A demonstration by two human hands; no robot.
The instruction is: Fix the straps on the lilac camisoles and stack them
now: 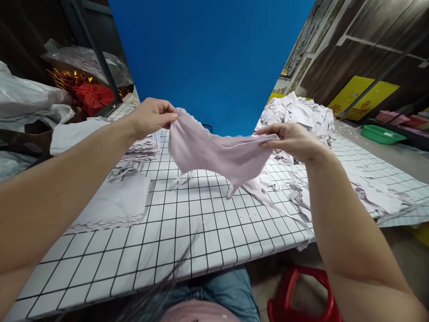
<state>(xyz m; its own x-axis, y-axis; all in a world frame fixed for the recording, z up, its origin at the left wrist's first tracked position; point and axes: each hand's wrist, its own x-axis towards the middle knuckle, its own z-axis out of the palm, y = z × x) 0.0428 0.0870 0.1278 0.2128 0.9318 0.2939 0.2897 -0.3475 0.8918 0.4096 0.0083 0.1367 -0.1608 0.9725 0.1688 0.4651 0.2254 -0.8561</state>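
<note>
A thin, pale pink fabric piece (221, 154) with a scalloped upper edge, shaped like part of an undergarment, is stretched above the table. My left hand (156, 117) pinches its upper left corner between thumb and fingers. At the upper right end, my right hand (288, 138) grips the edge in the same way. The lower edge sags in the middle and drops to a narrow point. Below and behind it, fabric strips (263, 192) lie on the gridded tablecloth (201, 241).
Stacked fabric pieces (114, 197) with wavy edges sit at the left. A heap of cloth scraps (298, 114) stands at the back right, near a green basin (382, 133). The blue panel (208, 62) rises behind the table. A red stool (301, 295) is below at right.
</note>
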